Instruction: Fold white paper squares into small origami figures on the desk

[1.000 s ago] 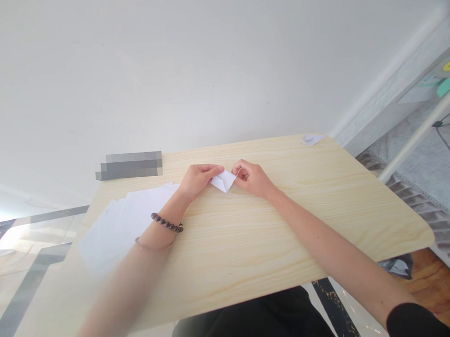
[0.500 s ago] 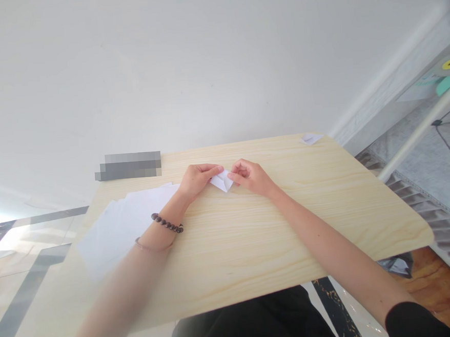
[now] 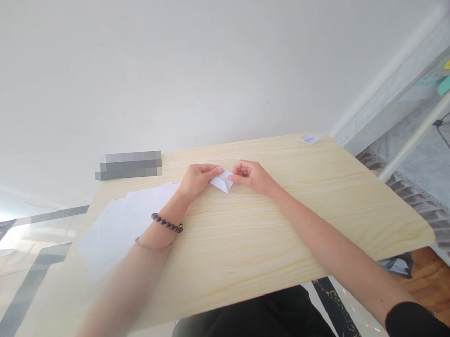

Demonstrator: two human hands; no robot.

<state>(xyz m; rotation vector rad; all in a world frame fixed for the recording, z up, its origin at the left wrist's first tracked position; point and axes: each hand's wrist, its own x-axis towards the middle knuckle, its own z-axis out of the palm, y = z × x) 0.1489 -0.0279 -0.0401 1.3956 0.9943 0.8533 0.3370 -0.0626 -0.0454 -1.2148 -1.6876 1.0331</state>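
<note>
Between my two hands is a small folded white paper (image 3: 223, 182), its point facing me and a crease showing across it. My left hand (image 3: 197, 180) is closed on its left side, the thumb lying on top and the fingers behind. With thumb and curled fingers, my right hand (image 3: 252, 177) pinches the paper's right edge. Beneath my left forearm, which wears a dark beaded bracelet (image 3: 167, 223), white sheets (image 3: 124, 221) are spread on the light wooden table (image 3: 232, 270).
Another folded white paper (image 3: 312, 139) lies at the table's far right corner. A blurred-out dark object (image 3: 129, 166) is at the far left edge. Behind the table stands a white wall (image 3: 210, 61). A dark bag (image 3: 399, 265) is on the floor at right.
Almost nothing differs. My right fingertips have shifted very slightly at the paper's right edge; both hands keep hold of the folded paper.
</note>
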